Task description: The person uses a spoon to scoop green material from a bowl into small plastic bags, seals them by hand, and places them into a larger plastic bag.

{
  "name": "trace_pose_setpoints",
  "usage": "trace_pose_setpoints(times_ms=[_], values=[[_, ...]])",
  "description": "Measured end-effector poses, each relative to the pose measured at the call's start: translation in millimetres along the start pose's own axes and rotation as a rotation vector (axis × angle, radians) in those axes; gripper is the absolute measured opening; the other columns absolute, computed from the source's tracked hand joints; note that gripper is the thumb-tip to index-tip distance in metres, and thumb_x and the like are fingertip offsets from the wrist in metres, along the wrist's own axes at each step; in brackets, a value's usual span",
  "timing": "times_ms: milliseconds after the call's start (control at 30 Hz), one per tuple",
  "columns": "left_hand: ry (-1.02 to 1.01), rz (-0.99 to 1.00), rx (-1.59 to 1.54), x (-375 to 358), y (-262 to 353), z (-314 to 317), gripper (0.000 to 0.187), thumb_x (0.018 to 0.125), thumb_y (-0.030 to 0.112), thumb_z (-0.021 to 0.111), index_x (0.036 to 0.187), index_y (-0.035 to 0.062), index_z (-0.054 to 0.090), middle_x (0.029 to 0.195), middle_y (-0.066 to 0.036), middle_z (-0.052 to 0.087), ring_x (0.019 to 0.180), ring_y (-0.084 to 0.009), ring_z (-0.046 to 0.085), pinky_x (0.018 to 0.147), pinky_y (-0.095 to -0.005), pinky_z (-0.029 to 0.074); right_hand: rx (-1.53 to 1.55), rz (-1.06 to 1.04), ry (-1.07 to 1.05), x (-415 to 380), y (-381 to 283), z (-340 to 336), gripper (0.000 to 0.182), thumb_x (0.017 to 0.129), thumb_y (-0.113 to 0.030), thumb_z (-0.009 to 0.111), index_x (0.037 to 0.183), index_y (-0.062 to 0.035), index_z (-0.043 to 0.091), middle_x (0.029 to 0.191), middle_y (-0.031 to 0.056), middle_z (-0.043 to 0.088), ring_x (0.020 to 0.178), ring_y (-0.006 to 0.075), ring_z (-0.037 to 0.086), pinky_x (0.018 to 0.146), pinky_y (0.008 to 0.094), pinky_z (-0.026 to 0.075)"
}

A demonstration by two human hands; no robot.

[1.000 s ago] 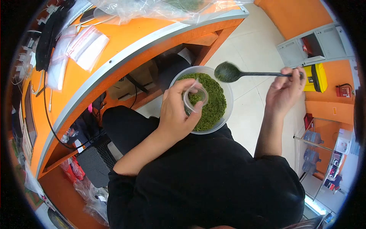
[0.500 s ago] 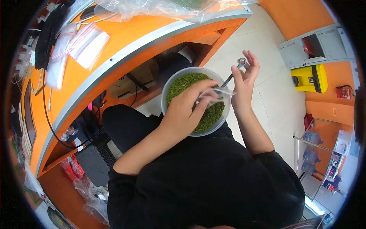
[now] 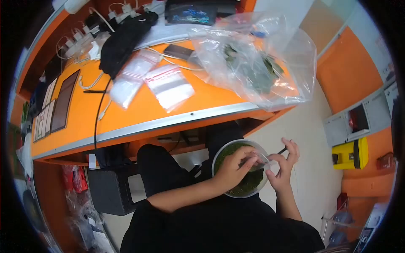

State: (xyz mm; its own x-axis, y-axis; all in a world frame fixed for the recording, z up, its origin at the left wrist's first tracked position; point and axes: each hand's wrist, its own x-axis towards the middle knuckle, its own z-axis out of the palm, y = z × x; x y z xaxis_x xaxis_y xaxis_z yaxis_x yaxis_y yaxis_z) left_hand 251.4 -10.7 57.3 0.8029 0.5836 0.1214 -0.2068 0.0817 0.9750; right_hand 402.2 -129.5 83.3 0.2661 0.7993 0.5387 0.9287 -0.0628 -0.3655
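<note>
On my lap rests a round translucent tub (image 3: pixel 215 165) filled with chopped green herbs (image 3: pixel 247 187). Over it my left hand (image 3: pixel 237 168) is closed on a small clear plastic bag (image 3: pixel 262 160), fingers at the bag's mouth. My right hand (image 3: pixel 284 165) faces it at the tub's right rim, its fingertips at the bag's edge. Between the fingers of that hand is a thin dark-handled utensil (image 3: pixel 282 150); its working end is hidden by the bag and fingers.
Ahead stands an orange desk (image 3: pixel 130 120) with flat zip bags (image 3: pixel 170 87), a phone (image 3: pixel 178 52), cables and a large clear bag (image 3: pixel 257 71) of green leaves. To the left is a black stool (image 3: pixel 110 192). A yellow case (image 3: pixel 350 153) stands at the right.
My view has tilted up, showing more of the desk. My right hand has lowered its utensil and brought its fingertips to the small bag, which my left hand still holds.
</note>
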Motion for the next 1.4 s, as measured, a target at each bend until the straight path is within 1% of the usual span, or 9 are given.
trace_pose_setpoints(times_ms=[133, 233, 333, 433, 567, 633, 833, 1167, 1400], values=[[-0.039, 0.054, 0.037, 1, 13, -1, 0.03, 0.093, 0.013, 0.06, 0.119, -0.0006, 0.051, 0.107, -0.012, 0.065, 0.101, -0.0173, 0.064, 0.088, -0.0292, 0.049, 0.093, 0.042, -0.017, 6, 1, -1, 0.017, 0.077, -0.029, 0.067, 0.074, -0.0119, 0.065, 0.129, 0.0102, 0.051, 0.125, 0.036, 0.034, 0.104, 0.048, 0.022], [-0.103, 0.005, 0.069, -3, 4, 0, 0.034, 0.091, 0.015, 0.063, 0.119, -0.0007, 0.052, 0.107, -0.012, 0.066, 0.103, -0.0189, 0.065, 0.088, -0.0296, 0.05, 0.196, 0.06, -0.026, 10, 1, -8, 0.019, 0.076, -0.028, 0.068, 0.071, -0.01, 0.065, 0.125, 0.0105, 0.051, 0.12, 0.0338, 0.037, 0.103, 0.0463, 0.023], [-0.113, 0.008, 0.101, -7, 3, -2, 0.033, 0.091, 0.012, 0.062, 0.119, -0.0011, 0.052, 0.102, -0.011, 0.068, 0.103, -0.0194, 0.065, 0.087, -0.0298, 0.052, 0.403, 0.204, 0.072, 8, 3, -2, 0.021, 0.076, -0.028, 0.067, 0.068, -0.0084, 0.065, 0.119, 0.0105, 0.053, 0.114, 0.0318, 0.039, 0.101, 0.0453, 0.025], [-0.055, 0.106, 0.023, -11, 5, 0, 0.025, 0.093, 0.012, 0.058, 0.114, -0.0008, 0.055, 0.098, -0.011, 0.069, 0.094, -0.019, 0.068, 0.08, -0.0294, 0.053, 0.448, 0.181, 0.008, 13, 0, -7, 0.023, 0.077, -0.028, 0.066, 0.067, -0.0075, 0.062, 0.115, 0.011, 0.054, 0.112, 0.0309, 0.039, 0.099, 0.0439, 0.027], [-0.074, 0.136, 0.138, -11, 9, -6, 0.019, 0.095, 0.013, 0.055, 0.107, -0.0002, 0.059, 0.09, -0.012, 0.068, 0.084, -0.0185, 0.068, 0.072, -0.0303, 0.052, 0.351, 0.079, -0.08, 15, 2, -13, 0.023, 0.075, -0.027, 0.065, 0.063, -0.0081, 0.057, 0.113, 0.0099, 0.055, 0.112, 0.031, 0.039, 0.098, 0.0437, 0.026], [-0.054, 0.201, 0.173, -11, 9, -4, 0.017, 0.094, 0.015, 0.054, 0.1, -0.0001, 0.061, 0.085, -0.014, 0.065, 0.075, -0.0227, 0.066, 0.065, -0.0329, 0.049, 0.219, -0.024, -0.149, 18, 0, -18, 0.022, 0.07, -0.026, 0.064, 0.062, -0.0093, 0.053, 0.112, 0.0079, 0.056, 0.111, 0.0312, 0.039, 0.098, 0.044, 0.023], [-0.073, 0.285, 0.189, -12, 7, -5, 0.011, 0.092, 0.009, 0.054, 0.091, -0.0003, 0.06, 0.08, -0.015, 0.063, 0.073, -0.0297, 0.064, 0.065, -0.035, 0.048, 0.214, -0.107, -0.311, 23, -6, -24, 0.018, 0.064, -0.024, 0.064, 0.061, -0.0099, 0.053, 0.111, 0.006, 0.057, 0.111, 0.0317, 0.039, 0.097, 0.0454, 0.021], [-0.107, 0.361, 0.195, -12, 5, -4, 0.008, 0.088, 0.006, 0.056, 0.088, 0.0003, 0.062, 0.078, -0.013, 0.063, 0.073, -0.0292, 0.063, 0.066, -0.0355, 0.049, 0.306, -0.111, -0.406, 30, -18, -27, 0.013, 0.06, -0.017, 0.065, 0.06, -0.0106, 0.054, 0.108, 0.0027, 0.058, 0.11, 0.0305, 0.041, 0.094, 0.0445, 0.02], [-0.137, 0.419, 0.19, -11, 2, -3, 0.007, 0.089, 0.007, 0.059, 0.092, 0.0009, 0.06, 0.087, -0.011, 0.064, 0.076, -0.0256, 0.065, 0.069, -0.0338, 0.05, 0.295, -0.152, -0.433, 29, -17, -25, 0.012, 0.06, -0.015, 0.066, 0.059, -0.0125, 0.054, 0.107, 0.0005, 0.058, 0.108, 0.0276, 0.042, 0.091, 0.0432, 0.02]])
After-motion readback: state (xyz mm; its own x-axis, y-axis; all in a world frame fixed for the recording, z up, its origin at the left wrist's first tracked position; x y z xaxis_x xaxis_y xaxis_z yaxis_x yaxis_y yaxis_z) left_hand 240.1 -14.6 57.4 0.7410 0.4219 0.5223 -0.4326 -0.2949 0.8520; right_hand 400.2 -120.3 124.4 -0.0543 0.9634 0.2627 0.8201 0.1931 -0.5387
